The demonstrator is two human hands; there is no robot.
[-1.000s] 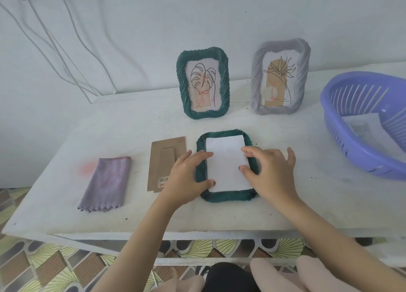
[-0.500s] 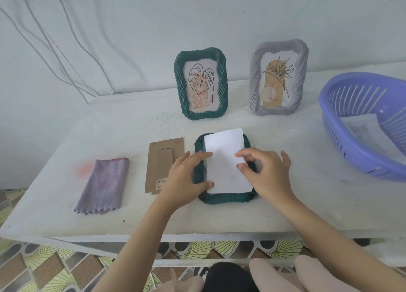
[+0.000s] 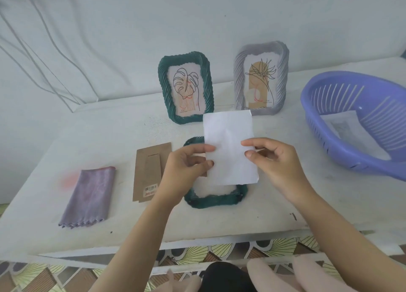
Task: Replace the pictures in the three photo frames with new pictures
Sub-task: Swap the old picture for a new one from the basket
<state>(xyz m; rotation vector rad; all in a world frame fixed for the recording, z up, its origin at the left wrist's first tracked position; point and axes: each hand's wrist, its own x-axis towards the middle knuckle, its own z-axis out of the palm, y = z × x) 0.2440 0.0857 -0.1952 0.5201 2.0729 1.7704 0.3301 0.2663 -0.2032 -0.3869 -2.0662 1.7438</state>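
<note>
The left hand (image 3: 184, 170) pinches the left edge of the white rectangular paper sheet (image 3: 229, 151) between thumb and fingers. The sheet is held between both hands, above the dark green ribbed photo frame (image 3: 215, 200) lying flat on the white tabletop (image 3: 123, 126). The right hand (image 3: 279, 162) pinches the sheet's right edge.

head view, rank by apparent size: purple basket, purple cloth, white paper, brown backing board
1. purple basket
2. white paper and purple cloth: alike, paper held nearer camera
3. brown backing board, partly hidden
</note>
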